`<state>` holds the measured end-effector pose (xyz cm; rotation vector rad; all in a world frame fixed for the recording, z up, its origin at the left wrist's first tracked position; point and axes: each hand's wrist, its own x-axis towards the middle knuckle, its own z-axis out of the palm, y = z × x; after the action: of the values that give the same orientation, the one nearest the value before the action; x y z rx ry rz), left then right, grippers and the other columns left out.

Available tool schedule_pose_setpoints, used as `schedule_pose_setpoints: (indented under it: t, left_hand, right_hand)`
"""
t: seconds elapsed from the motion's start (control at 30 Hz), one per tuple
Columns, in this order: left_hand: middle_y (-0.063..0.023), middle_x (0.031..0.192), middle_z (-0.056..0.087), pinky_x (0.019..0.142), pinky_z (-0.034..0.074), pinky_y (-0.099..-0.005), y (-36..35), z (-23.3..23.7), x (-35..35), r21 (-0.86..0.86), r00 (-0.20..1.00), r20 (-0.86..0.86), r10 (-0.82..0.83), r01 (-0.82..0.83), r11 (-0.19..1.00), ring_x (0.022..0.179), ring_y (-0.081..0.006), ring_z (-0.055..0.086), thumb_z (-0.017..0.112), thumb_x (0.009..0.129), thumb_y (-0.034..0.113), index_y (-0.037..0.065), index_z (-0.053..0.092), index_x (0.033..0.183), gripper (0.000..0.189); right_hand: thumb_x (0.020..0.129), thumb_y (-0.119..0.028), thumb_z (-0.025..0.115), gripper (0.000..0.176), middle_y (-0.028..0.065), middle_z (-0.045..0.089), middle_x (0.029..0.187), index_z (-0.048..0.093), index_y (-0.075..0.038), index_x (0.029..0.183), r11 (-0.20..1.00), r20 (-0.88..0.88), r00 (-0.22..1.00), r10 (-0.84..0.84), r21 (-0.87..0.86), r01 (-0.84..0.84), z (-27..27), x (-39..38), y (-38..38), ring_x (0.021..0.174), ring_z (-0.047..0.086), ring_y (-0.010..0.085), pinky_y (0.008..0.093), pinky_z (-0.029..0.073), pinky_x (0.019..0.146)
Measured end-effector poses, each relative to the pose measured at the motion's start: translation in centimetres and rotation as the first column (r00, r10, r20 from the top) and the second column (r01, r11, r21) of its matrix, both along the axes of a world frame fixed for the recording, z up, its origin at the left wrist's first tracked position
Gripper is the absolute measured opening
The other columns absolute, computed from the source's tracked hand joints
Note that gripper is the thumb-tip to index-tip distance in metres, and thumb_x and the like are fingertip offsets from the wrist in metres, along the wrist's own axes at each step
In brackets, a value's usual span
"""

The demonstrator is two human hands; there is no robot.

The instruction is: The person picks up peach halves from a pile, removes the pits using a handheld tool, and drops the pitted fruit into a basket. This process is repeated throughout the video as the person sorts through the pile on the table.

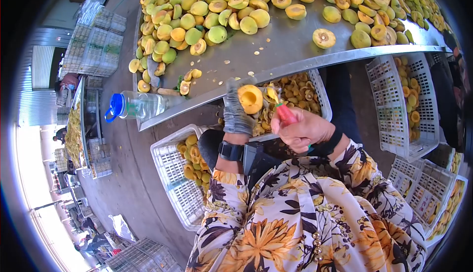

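Observation:
My left hand (236,112), in a grey knit glove, is closed around a halved yellow peach (250,99) with its cut face up and a round hollow in the middle. Just to the right, my bare right hand (306,130) grips a red-handled tool (286,114). Yellow flesh or a yellow tip shows at the tool's far end, close to the peach half; its exact shape is blurred. Both hands are above a white crate (322,95) of peach pieces (298,92), in front of the metal table's edge (276,70).
Many halved peaches (197,8) are heaped on the metal table. A water bottle (143,104) with a blue cap stands by the table's left corner. White crates of peaches stand at left (172,188) and right (389,124). Stacked crates (98,40) and other people are farther left.

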<state>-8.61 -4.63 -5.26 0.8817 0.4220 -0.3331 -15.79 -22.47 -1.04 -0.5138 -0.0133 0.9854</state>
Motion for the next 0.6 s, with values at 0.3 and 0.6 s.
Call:
schedule_pose_setpoints:
  t: [0.3, 0.6]
  left_hand:
    - [-0.0086, 0.102, 0.060, 0.075, 0.051, -0.0323, 2.7, 3.2, -1.6, 0.163, 0.978, 0.210, -0.021, -0.014, 0.986, 0.085, -0.0226, 0.060, 0.050, 0.084, 0.051, 0.002, 0.052, 0.109, 0.055]
    - [-0.0144, 0.094, 0.063, 0.078, 0.047, -0.0364, 16.6, 1.2, -4.6, 0.992, 0.847, 0.047, -0.530, 0.023, 0.124, 0.087, -0.0287, 0.060, 0.064, 0.077, 0.026, 0.005, 0.057, 0.109, 0.039]
  right_hand:
    - [0.074, -0.017, 0.062, 0.021, 0.0212, 0.056, 0.065, 0.051, -0.001, 0.083, 0.413, 0.776, 0.541, 0.324, -0.631, 0.657, -3.5, -2.1, 2.9, 0.062, 0.057, 0.0372, 0.0405, 0.045, 0.055]
    - [0.076, -0.017, 0.061, 0.021, 0.0198, 0.055, 0.061, 0.051, 0.000, 0.083, 0.391, 0.807, 0.565, 0.171, -0.582, 0.713, -2.9, -1.8, -0.1, 0.057, 0.057, 0.0377, 0.0414, 0.044, 0.050]
